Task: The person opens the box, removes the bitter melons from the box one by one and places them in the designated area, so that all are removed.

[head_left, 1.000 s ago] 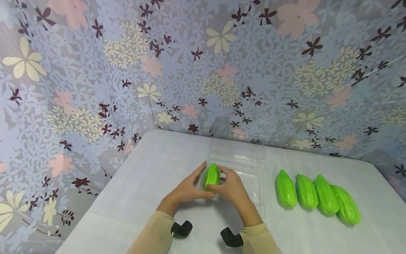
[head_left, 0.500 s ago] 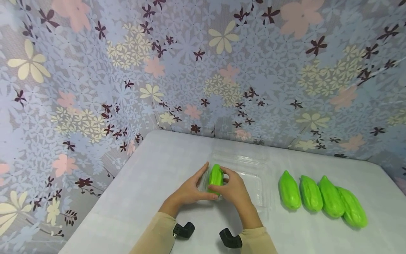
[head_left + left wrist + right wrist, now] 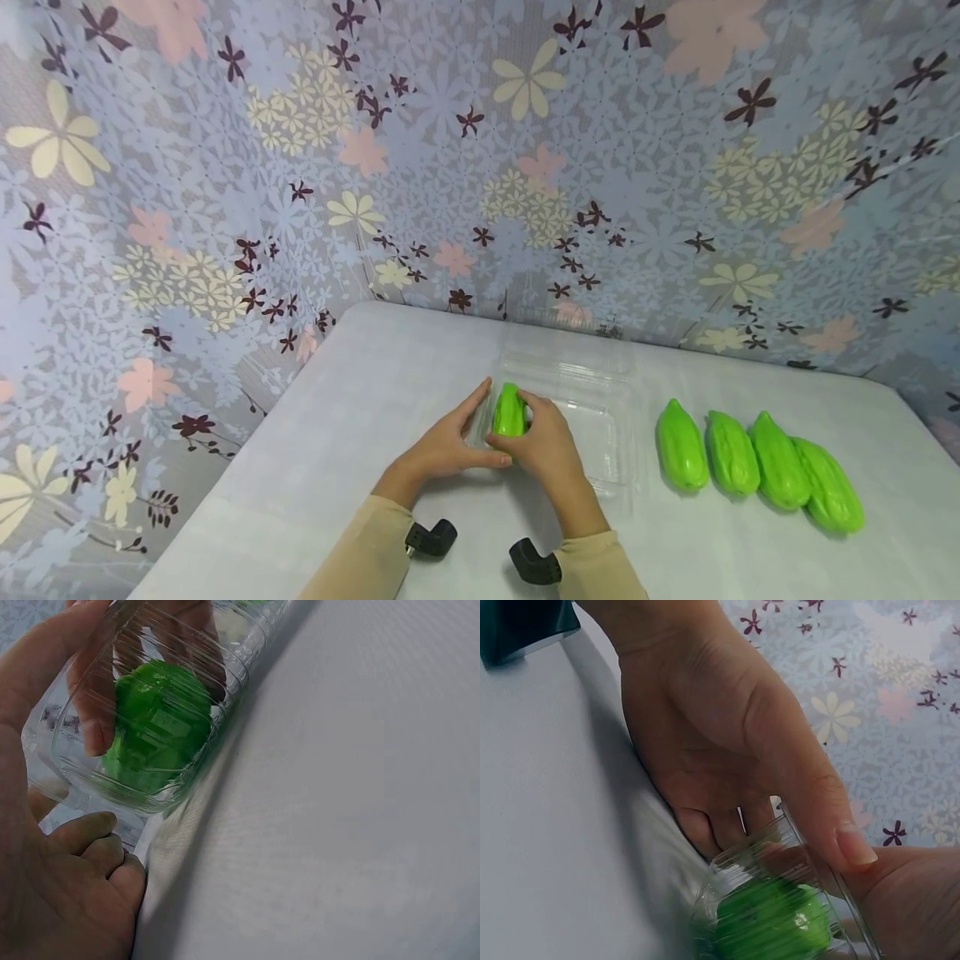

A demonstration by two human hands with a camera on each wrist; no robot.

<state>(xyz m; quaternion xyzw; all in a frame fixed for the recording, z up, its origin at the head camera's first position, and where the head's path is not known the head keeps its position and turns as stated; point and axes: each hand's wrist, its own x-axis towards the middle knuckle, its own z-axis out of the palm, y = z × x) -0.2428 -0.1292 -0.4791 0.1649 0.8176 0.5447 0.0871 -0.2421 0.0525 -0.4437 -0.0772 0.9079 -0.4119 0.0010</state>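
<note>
My right hand [image 3: 546,446] has eased the green vegetable [image 3: 509,412] deeper into the clear box [image 3: 600,433], fingers curled pinching it; my left hand's [image 3: 448,446] grip stays spread, steadying the box edge.

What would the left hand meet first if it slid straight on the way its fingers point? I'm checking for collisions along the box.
The left hand points along the clear box's left side toward the floral wall; bare table lies ahead, probably nothing before that wall.

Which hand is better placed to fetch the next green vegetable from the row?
The right hand: the row of four green vegetables lies on its side; the left hand steadies the clear plastic box.
</note>
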